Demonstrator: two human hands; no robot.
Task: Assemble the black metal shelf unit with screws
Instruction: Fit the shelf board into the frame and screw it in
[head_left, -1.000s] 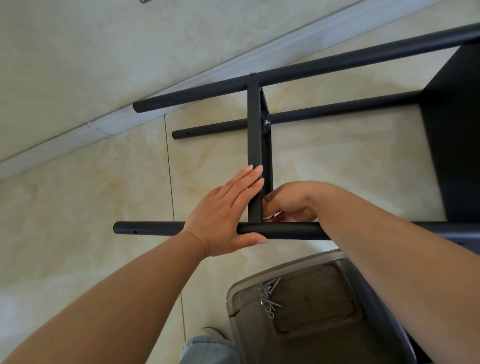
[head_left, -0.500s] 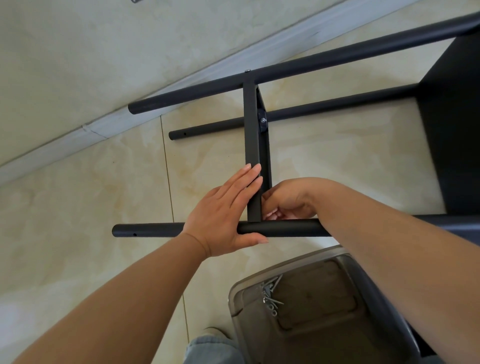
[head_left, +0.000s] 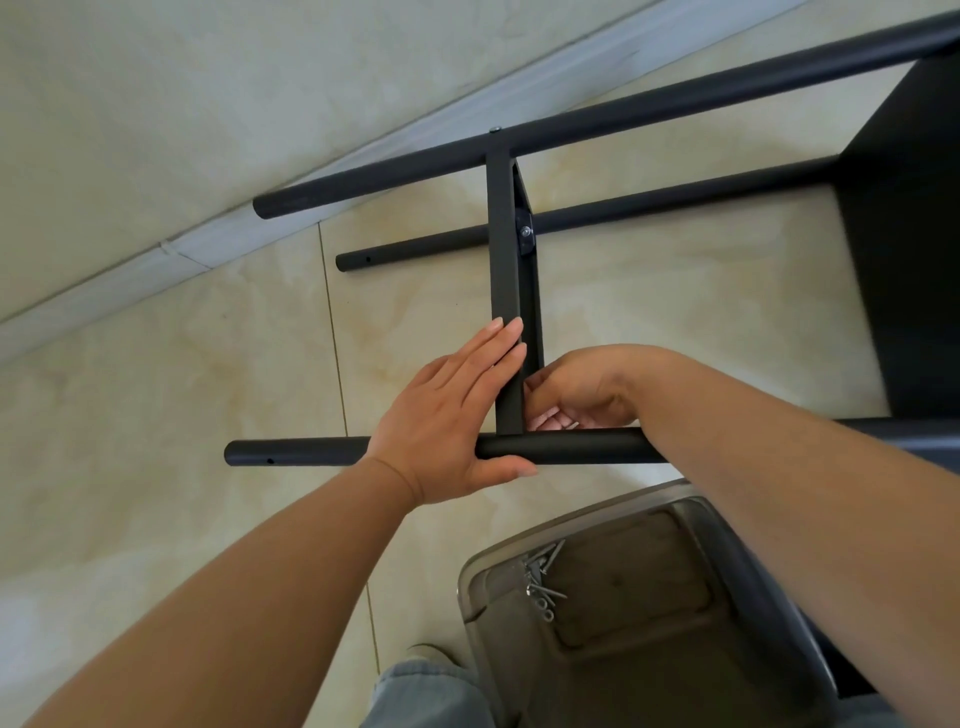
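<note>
Two bare hands meet at one joint of the black metal shelf unit (head_left: 649, 109), which lies on its side on the pale tiled floor (head_left: 156, 441). Its near tube (head_left: 571, 449) runs crosswise under both wrists, and the flat crossbar (head_left: 504, 270) runs away from it to the far tube beyond the fingertips. The left hand (head_left: 447, 415) lies flat, fingers straight and pressed together along the left face of the crossbar, palm over the near tube and thumb stretched along the tube's near side. Just right of it, on the other side of the crossbar, the right hand (head_left: 582, 389) is curled with its fingers tucked into the corner where crossbar meets near tube; something small and pale shows under the fingers, but whether it is pinched cannot be told. Farther up the crossbar from the left fingertips, a screw (head_left: 525, 230) sits in a bracket on the crossbar's right side. A black shelf panel (head_left: 904, 234) stands well to the right of the right hand. Near the right forearm, toward the person, a clear plastic bin (head_left: 779, 649) holds loose screws (head_left: 543, 582) in its left corner. A denim-clad knee (head_left: 426, 696) shows below the left forearm
</note>
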